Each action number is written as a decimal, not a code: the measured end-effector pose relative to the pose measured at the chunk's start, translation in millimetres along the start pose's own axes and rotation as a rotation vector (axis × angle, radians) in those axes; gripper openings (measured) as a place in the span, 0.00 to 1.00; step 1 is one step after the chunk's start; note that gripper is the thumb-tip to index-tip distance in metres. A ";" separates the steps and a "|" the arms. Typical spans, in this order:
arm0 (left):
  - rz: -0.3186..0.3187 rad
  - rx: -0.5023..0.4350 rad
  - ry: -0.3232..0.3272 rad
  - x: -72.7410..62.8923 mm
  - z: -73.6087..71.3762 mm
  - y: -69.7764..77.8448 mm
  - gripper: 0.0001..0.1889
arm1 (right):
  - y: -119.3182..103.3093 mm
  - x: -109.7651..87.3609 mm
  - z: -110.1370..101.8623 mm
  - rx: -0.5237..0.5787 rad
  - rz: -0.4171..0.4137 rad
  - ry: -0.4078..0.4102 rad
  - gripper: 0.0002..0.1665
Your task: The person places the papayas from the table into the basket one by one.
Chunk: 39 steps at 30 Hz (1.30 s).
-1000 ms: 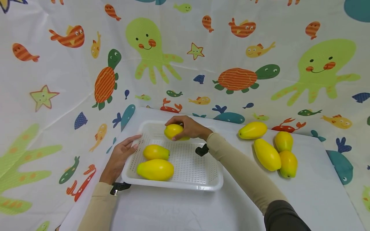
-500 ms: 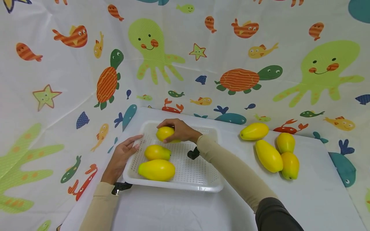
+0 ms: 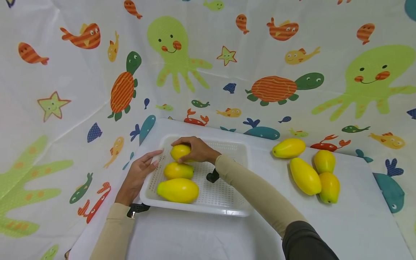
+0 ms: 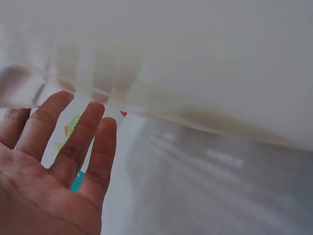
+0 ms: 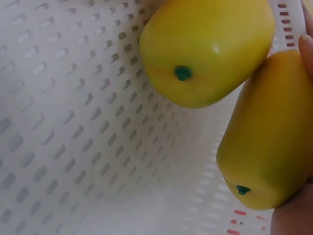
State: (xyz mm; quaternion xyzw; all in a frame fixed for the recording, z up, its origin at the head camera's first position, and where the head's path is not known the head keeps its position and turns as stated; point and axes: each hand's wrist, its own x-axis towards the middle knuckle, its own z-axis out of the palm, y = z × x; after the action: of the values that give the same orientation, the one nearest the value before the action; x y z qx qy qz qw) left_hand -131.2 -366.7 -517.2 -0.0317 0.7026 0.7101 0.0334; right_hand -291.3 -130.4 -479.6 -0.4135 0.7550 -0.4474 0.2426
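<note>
My right hand point(image 3: 200, 150) grips a yellow papaya point(image 3: 179, 152) at the back left inside a white plastic basket point(image 3: 216, 210). In the right wrist view the held papaya point(image 5: 274, 127), with a green stem nub, lies beside a second papaya point(image 5: 205, 49); fingers show at its right edge. Two other papayas lie in the left part of the basket: a shorter one point(image 3: 177, 170) in the middle and a longer one point(image 3: 178, 190) in front. At the basket's left side is my left hand point(image 3: 136, 177), fingertips right at the rim. Its fingers point(image 4: 78, 137) are extended and spread in the left wrist view.
Several more papayas lie on the white table to the right of the basket, among them a long one point(image 3: 304, 176) and one point(image 3: 288, 148) near the back wall. A sea-animal printed sheet point(image 3: 208, 54) hangs behind and to the left.
My right hand has carried the papaya leftward and down into the basket's back left, close behind the shorter papaya. The left hand stays at the rim. The head view shifts slightly.
</note>
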 end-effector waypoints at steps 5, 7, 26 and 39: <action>0.003 -0.004 -0.004 1.0 -0.6 -0.2 0.28 | 0.1 -0.7 4.7 -0.031 0.017 0.022 0.34; 0.003 -0.007 -0.007 1.2 -1.0 -0.7 0.28 | -0.1 -1.0 7.9 -0.035 0.032 0.033 0.34; -0.011 -0.001 -0.002 2.7 -1.9 -1.4 0.29 | 10.5 1.3 17.2 -0.022 0.054 0.051 0.26; -0.008 -0.013 -0.002 2.7 -2.8 -3.4 0.29 | -22.5 -22.3 -20.5 0.066 -0.025 0.105 0.25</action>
State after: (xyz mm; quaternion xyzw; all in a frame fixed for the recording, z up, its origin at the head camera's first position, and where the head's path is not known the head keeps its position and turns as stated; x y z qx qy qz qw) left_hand -133.6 -369.4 -520.8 -0.0339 0.6980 0.7144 0.0366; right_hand -285.2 -107.7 -450.1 -0.3907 0.7463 -0.4961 0.2105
